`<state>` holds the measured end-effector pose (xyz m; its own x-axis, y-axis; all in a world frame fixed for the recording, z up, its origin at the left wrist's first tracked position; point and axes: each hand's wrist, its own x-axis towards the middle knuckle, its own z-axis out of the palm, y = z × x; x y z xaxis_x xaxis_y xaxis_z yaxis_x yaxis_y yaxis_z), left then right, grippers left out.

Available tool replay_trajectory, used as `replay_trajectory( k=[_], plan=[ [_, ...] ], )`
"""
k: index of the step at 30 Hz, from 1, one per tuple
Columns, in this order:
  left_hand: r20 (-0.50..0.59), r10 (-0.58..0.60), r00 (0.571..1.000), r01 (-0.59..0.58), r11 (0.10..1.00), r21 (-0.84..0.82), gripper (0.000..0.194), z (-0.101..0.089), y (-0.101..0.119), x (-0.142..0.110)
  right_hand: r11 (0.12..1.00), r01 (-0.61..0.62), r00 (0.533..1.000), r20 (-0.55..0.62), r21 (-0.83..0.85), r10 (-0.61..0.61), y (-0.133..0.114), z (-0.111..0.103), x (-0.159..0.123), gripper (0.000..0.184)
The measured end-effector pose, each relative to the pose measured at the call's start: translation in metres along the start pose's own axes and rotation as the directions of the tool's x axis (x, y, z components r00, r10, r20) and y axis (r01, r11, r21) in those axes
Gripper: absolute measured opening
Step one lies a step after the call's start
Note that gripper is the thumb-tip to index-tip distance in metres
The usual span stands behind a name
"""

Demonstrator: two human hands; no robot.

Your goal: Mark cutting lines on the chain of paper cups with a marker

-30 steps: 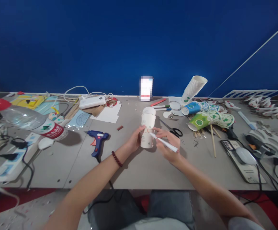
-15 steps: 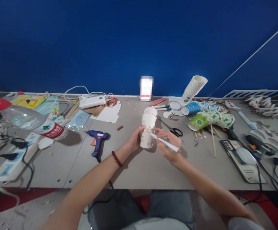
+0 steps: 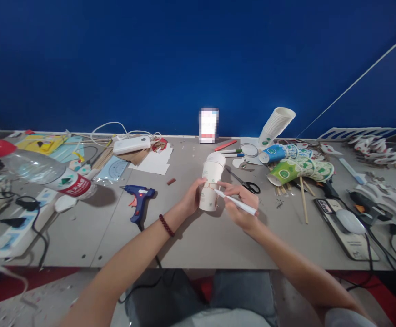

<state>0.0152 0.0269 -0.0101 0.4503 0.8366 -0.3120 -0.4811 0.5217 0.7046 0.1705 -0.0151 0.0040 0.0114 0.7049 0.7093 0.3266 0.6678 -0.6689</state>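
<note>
White paper cups [image 3: 208, 200], joined end to end, lie or lean on the table in front of me with faint drawn or printed marks on their sides. My left hand [image 3: 195, 196] grips them from the left side. In my right hand [image 3: 241, 204] is a white marker pen [image 3: 237, 203], its tip at the cups' surface near the middle. The right fingertips rest close to the cups' right edge. Black-handled scissors [image 3: 250, 186] lie just beyond my right hand. A blue hot glue gun [image 3: 139, 200] lies left of my left hand.
A plastic bottle [image 3: 44, 170] and a power strip [image 3: 25, 225] are at left. A lit phone [image 3: 208, 126] stands against the wall. Stacked white cups [image 3: 277, 125], green patterned cups [image 3: 286, 172] and blue ones [image 3: 273, 153] are at right, near a phone [image 3: 337, 229] and a white mouse [image 3: 351, 221].
The joined cups have tilted slightly, their upper end shifting right and the lower end left. The marker and right hand have moved very slightly; the left hand keeps its grip.
</note>
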Motion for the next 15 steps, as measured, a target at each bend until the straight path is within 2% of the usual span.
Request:
replay_trajectory(
  k=[15],
  plan=[
    [0.029,-0.014,0.999,0.013,1.0,0.026,0.042,0.0005,0.002,-0.0011,0.999,-0.006,1.0,0.018,-0.042,0.007,-0.0003,-0.0036,0.0011,0.005]
  ],
)
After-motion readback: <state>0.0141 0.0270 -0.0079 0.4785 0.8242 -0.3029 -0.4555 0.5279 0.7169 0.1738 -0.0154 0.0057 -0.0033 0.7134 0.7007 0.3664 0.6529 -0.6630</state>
